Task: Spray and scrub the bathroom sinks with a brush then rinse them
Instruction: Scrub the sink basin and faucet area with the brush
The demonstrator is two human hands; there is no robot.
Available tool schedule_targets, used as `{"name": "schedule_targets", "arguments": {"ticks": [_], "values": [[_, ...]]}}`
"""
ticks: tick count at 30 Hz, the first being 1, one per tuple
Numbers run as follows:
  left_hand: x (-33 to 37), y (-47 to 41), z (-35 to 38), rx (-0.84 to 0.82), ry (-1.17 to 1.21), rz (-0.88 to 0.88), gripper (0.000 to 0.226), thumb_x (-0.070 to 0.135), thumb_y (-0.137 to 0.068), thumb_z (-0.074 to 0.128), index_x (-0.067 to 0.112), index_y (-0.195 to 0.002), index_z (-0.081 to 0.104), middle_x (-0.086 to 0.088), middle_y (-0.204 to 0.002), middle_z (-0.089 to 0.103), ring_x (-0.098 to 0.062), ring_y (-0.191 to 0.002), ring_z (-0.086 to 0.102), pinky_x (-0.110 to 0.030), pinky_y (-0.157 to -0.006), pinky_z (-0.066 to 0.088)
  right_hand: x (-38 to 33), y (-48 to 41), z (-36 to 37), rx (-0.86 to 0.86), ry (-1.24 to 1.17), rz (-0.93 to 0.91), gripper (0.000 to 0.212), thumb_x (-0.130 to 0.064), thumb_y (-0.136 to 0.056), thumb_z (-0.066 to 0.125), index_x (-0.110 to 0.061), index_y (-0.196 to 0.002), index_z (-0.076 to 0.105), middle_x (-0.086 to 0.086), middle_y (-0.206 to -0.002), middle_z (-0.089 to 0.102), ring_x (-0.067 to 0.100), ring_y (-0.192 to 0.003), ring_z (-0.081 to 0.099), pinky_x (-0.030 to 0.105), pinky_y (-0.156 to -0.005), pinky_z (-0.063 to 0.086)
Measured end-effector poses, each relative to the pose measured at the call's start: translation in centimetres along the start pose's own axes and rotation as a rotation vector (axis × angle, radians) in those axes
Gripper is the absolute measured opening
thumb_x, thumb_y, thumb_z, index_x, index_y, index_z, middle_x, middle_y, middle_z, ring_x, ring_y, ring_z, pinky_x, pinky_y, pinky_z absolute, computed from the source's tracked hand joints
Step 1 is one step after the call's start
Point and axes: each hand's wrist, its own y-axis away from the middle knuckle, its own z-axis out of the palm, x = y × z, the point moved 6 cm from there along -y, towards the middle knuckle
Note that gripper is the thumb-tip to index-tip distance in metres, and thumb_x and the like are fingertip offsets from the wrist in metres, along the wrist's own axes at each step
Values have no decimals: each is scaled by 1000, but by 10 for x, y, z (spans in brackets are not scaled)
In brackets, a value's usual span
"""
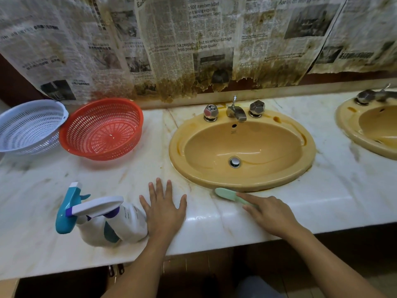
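Grubby marble table, yellowish sink, stained newspaper across the wall. Left grip lies flat, spread wide, by the sprays; right grip holds the brush.

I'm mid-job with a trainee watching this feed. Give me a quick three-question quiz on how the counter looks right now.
1. True or false: the left hand lies flat on the counter, gripping nothing.
2. Multiple choice: the green brush lies A) inside the basin, B) on the counter by the front rim of the sink, C) in the left hand.
3. Fill in: the spray bottles lie on their ____, beside the left hand.

Key: 1 true; 2 B; 3 sides.
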Motion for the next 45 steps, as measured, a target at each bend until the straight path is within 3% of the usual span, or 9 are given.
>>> {"name": "schedule_targets", "arguments": {"ticks": [4,8,11,17,22,29,33,37,45], "values": [[0,0,0,-1,-20,3,81,71,-97,10,28,-166,9,-3,-174,-6,-27,-159,-13,-59,-125,-9,16,8,-5,-34,-64,38,39,-56,-104,38,-72,-138,28,-8,-103,70,13,-95,60,31,-77,46],[0,1,0,25,-11,4,84,72,-95,9,27,-165,16,-5,-174,0,-28,-160,-8,-60,-126,-4,-27,-1,-19,29,-430,-5,38,-45,-102,53,-55,-138,53,-15,-119,71,7,-102,61,30,-90,50],[0,-1,1,16,-15,3,84,72,-94,10,27,-165,17,-4,-174,0,-27,-160,-8,-59,-125,-5,-71,-26,-31,160,-619,47,35,-43,-101,53,-45,-135,62,-12,-113,73,13,-99,65,35,-87,53],[0,-1,0,48,4,0,81,72,-96,19,28,-163,25,-4,-174,7,-27,-160,-3,-60,-125,-2,-136,-61,-10,28,-796,184,28,-35,-100,51,-26,-116,72,3,-103,73,27,-96,65,42,-90,56],[-1,-3,1,33,-4,-5,81,71,-95,18,28,-164,22,-4,-174,5,-27,-160,-5,-59,-125,-5,-76,-23,-5,76,-911,274,24,-38,-100,57,-41,-117,74,-13,-113,72,15,-110,63,35,-96,51],[2,-2,0,36,1,-1,77,68,-99,26,28,-164,21,-5,-174,4,-28,-160,-6,-61,-124,-4,-42,13,-5,155,-879,332,35,-37,-104,53,-37,-137,64,-9,-125,65,9,-104,54,28,-90,42],[1,-1,-1,24,-5,1,75,67,-100,27,30,-165,20,-4,-174,4,-28,-160,-5,-61,-125,-3,-89,-13,9,101,-742,224,36,-42,-102,50,-42,-137,61,-6,-116,69,18,-102,61,37,-90,51],[1,2,-3,36,12,18,72,66,-101,29,31,-163,25,-6,-173,7,-29,-160,-3,-61,-125,-2,-73,2,13,116,-697,262,39,-46,-103,47,-49,-140,54,-6,-123,67,21,-112,60,41,-97,51],[2,1,-1,34,-11,19,73,67,-100,22,32,-164,21,-7,-173,5,-30,-160,-6,-62,-124,-3,-5,42,-9,245,-713,443,40,-38,-106,47,-34,-145,55,3,-130,66,21,-109,58,36,-95,46]]}}
